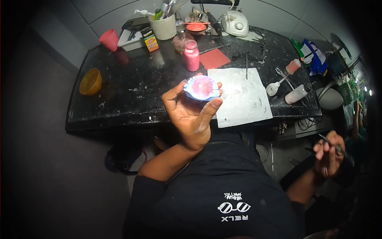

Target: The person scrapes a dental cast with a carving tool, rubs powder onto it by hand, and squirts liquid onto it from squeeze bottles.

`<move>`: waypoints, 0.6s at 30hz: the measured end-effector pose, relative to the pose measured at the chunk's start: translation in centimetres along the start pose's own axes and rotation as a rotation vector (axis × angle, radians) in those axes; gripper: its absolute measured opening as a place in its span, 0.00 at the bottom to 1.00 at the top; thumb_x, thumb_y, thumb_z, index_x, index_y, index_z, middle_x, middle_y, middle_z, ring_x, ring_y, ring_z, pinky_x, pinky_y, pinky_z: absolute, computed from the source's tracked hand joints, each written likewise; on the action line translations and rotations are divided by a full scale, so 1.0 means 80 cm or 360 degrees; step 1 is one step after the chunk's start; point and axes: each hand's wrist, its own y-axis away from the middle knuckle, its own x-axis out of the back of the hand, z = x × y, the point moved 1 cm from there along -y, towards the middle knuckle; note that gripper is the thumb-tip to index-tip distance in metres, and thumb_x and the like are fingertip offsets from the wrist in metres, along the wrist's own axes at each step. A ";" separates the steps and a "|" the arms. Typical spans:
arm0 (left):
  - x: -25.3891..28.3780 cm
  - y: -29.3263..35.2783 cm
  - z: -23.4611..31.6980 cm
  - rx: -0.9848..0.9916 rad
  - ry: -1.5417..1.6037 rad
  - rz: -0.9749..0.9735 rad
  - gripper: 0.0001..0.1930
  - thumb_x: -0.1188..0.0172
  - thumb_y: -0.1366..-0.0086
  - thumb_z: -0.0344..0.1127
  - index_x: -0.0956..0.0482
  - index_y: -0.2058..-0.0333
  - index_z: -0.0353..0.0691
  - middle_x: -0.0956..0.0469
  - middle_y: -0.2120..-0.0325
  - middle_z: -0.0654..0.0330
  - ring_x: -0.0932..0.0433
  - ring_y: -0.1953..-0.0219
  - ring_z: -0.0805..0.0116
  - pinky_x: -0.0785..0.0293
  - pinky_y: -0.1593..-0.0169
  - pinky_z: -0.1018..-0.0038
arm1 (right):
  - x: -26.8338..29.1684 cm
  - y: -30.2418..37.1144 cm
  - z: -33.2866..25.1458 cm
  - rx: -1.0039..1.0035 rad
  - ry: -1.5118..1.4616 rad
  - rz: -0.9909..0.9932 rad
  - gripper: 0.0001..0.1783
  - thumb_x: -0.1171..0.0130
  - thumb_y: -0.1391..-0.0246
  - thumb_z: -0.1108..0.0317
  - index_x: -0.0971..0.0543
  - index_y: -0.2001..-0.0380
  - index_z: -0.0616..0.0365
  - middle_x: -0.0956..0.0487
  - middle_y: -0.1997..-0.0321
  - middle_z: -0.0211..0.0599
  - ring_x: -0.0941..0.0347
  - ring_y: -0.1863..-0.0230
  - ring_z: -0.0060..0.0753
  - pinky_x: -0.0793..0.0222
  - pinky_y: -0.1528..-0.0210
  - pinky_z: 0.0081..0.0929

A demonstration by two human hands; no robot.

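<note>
My left hand is closed around a dental cast, held up above the front of the black workbench. The cast has a pale blue rim with teeth, and a pink layer covers its middle; bright light washes out part of it. Off to the right, beyond the bench's front edge, my right hand grips a thin dark pen-like tool. Most of that tool is hidden by the fingers, so its exact kind does not show. Behind the cast stands a jar of pink material, and a white paper sheet lies beside it.
An orange bowl sits on the bench's left side. Along the back are a pink cup, a white textured holder with tools, and a white machine. At right lie a bulb dropper and a squeeze bottle.
</note>
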 end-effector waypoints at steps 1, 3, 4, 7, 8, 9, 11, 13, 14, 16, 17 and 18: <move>0.000 0.003 0.002 -0.0017 0.0005 0.0020 0.35 0.34 0.44 0.15 0.45 0.44 0.44 0.31 0.49 0.48 0.21 0.51 0.54 0.21 0.47 0.63 | -0.023 -0.022 0.004 -0.0012 0.0167 -0.0030 0.12 0.52 0.37 0.76 0.31 0.53 0.73 0.30 0.62 0.44 0.25 0.74 0.29 0.21 0.60 0.31; 0.000 0.010 0.005 -0.0086 -0.0056 0.0008 0.36 0.33 0.45 0.15 0.45 0.45 0.44 0.33 0.47 0.48 0.22 0.50 0.55 0.22 0.46 0.62 | -0.076 -0.064 0.013 -0.0011 0.0106 -0.0174 0.13 0.51 0.37 0.76 0.31 0.53 0.75 0.29 0.64 0.46 0.24 0.74 0.30 0.21 0.60 0.31; 0.010 0.014 0.001 -0.0156 -0.0153 -0.0001 0.37 0.31 0.46 0.17 0.45 0.45 0.44 0.35 0.44 0.46 0.24 0.48 0.57 0.22 0.45 0.62 | -0.097 -0.078 0.023 -0.0045 0.0082 -0.0190 0.13 0.50 0.38 0.75 0.30 0.54 0.75 0.27 0.64 0.47 0.23 0.73 0.31 0.21 0.60 0.31; 0.007 0.013 -0.008 -0.0303 -0.0347 -0.0112 0.35 0.33 0.42 0.20 0.47 0.43 0.47 0.33 0.45 0.44 0.21 0.51 0.46 0.18 0.49 0.57 | -0.156 -0.094 0.026 -0.0066 0.0350 0.0063 0.11 0.47 0.39 0.76 0.27 0.56 0.74 0.22 0.62 0.50 0.19 0.69 0.36 0.20 0.61 0.30; 0.007 0.015 -0.008 -0.0319 -0.0355 -0.0107 0.36 0.33 0.41 0.22 0.47 0.43 0.47 0.35 0.44 0.43 0.21 0.50 0.46 0.19 0.48 0.56 | -0.169 -0.098 0.032 -0.0049 0.0287 0.0020 0.11 0.45 0.41 0.80 0.26 0.55 0.73 0.21 0.61 0.50 0.18 0.64 0.38 0.19 0.59 0.31; 0.006 0.016 -0.010 -0.0306 -0.0352 -0.0112 0.36 0.33 0.41 0.22 0.47 0.43 0.47 0.35 0.44 0.43 0.21 0.50 0.46 0.19 0.48 0.56 | -0.186 -0.100 0.036 -0.0034 0.0215 0.0096 0.11 0.44 0.42 0.84 0.25 0.55 0.72 0.19 0.62 0.49 0.18 0.61 0.39 0.20 0.56 0.31; 0.006 0.019 -0.014 -0.0432 -0.0384 -0.0103 0.36 0.32 0.42 0.23 0.48 0.43 0.47 0.36 0.43 0.42 0.21 0.50 0.47 0.19 0.48 0.57 | -0.197 -0.101 0.047 -0.0002 0.0128 -0.0007 0.12 0.41 0.45 0.86 0.23 0.56 0.71 0.19 0.62 0.48 0.18 0.59 0.38 0.20 0.54 0.31; 0.004 0.019 -0.016 -0.0479 -0.0372 -0.0123 0.37 0.30 0.44 0.22 0.47 0.43 0.46 0.37 0.43 0.42 0.23 0.49 0.51 0.20 0.48 0.60 | -0.202 -0.109 0.050 0.0104 0.0413 -0.0137 0.12 0.35 0.50 0.83 0.19 0.60 0.68 0.18 0.61 0.47 0.18 0.58 0.36 0.22 0.54 0.28; 0.004 0.019 -0.015 -0.0542 -0.0360 -0.0134 0.38 0.29 0.46 0.21 0.46 0.44 0.45 0.38 0.42 0.41 0.25 0.47 0.55 0.21 0.47 0.64 | -0.204 -0.114 0.053 0.0209 0.0542 -0.0205 0.12 0.35 0.51 0.82 0.19 0.61 0.67 0.17 0.61 0.47 0.18 0.58 0.37 0.23 0.54 0.28; 0.002 0.016 -0.014 -0.0585 -0.0386 -0.0166 0.39 0.28 0.46 0.21 0.46 0.44 0.45 0.39 0.42 0.41 0.25 0.47 0.55 0.21 0.47 0.65 | -0.209 -0.121 0.059 0.0336 0.0724 -0.0297 0.11 0.33 0.52 0.81 0.18 0.62 0.65 0.17 0.60 0.45 0.19 0.56 0.40 0.24 0.53 0.30; 0.002 0.016 -0.013 -0.0642 -0.0416 -0.0194 0.39 0.28 0.47 0.22 0.45 0.44 0.45 0.39 0.42 0.41 0.26 0.47 0.56 0.21 0.47 0.65 | -0.212 -0.120 0.063 0.0342 0.0754 -0.0291 0.10 0.34 0.51 0.81 0.18 0.63 0.65 0.17 0.60 0.46 0.19 0.57 0.40 0.24 0.54 0.29; 0.002 0.016 -0.012 -0.0635 -0.0413 -0.0193 0.39 0.28 0.47 0.22 0.45 0.44 0.45 0.39 0.42 0.41 0.26 0.47 0.56 0.21 0.47 0.65 | -0.216 -0.118 0.065 0.0302 0.0752 -0.0331 0.08 0.36 0.48 0.79 0.20 0.63 0.68 0.17 0.59 0.50 0.19 0.55 0.42 0.24 0.51 0.32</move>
